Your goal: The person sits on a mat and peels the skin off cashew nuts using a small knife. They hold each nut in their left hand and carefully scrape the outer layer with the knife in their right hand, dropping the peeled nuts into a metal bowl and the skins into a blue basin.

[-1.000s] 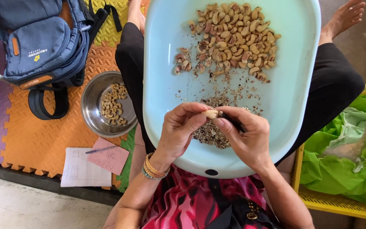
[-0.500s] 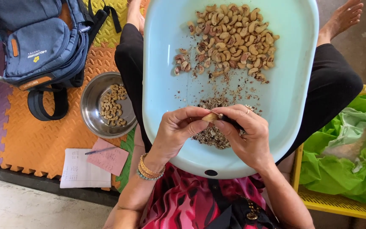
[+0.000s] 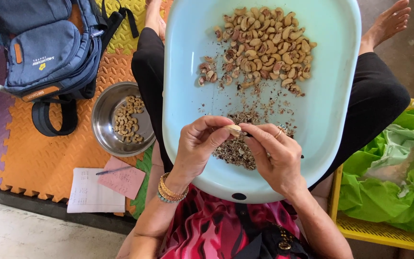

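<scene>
Two hands meet over the near end of the pale blue tub [image 3: 334, 96] on my lap. My left hand [image 3: 198, 146] pinches one cashew [image 3: 234, 129] between thumb and fingertips, closed tight on it. My right hand [image 3: 275, 156] presses against the same nut from the other side, fingers curled in narrow; something dark pokes from them, too small to tell. Directly beneath lies a heap of brown skins [image 3: 235, 151]. A pile of unpeeled nuts [image 3: 259, 50] sits at the tub's far end. To my left, on the orange mat [image 3: 49, 153], a steel bowl [image 3: 104, 115] holds peeled cashews, near a blue backpack [image 3: 49, 52] and papers [image 3: 104, 187]. A yellow basket [image 3: 384, 237] with green plastic stands at my right.
</scene>
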